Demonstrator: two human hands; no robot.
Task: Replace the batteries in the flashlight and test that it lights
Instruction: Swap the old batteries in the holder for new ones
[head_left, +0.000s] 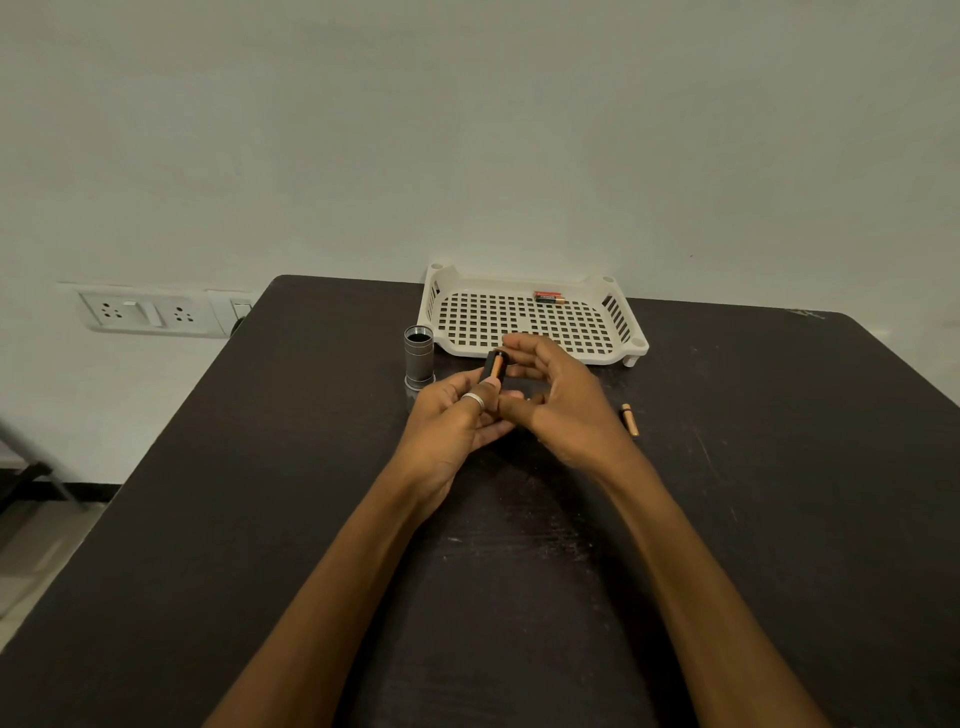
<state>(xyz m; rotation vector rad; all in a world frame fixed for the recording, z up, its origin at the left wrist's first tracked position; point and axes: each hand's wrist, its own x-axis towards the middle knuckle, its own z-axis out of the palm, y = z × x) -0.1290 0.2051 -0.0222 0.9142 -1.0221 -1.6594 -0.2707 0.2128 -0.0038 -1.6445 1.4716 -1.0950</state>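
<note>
A black battery holder (492, 367) with a copper-coloured battery (500, 365) in one slot is held upright over the table centre. My left hand (457, 423), a ring on its thumb, grips the holder's lower end. My right hand (558, 397) curls around it from the right, fingertips at its top end. The grey flashlight body (418, 357) stands upright with its open threaded end up, just left of my hands. One loose battery (629, 419) lies on the table right of my right hand. Two packed batteries (549, 297) lie in the white tray (524, 349).
The dark table (519, 571) meets a pale wall at the back. The slotted tray sits at the back edge on short legs. A wall socket panel (150, 310) is left of the table, and floor shows beyond the left edge.
</note>
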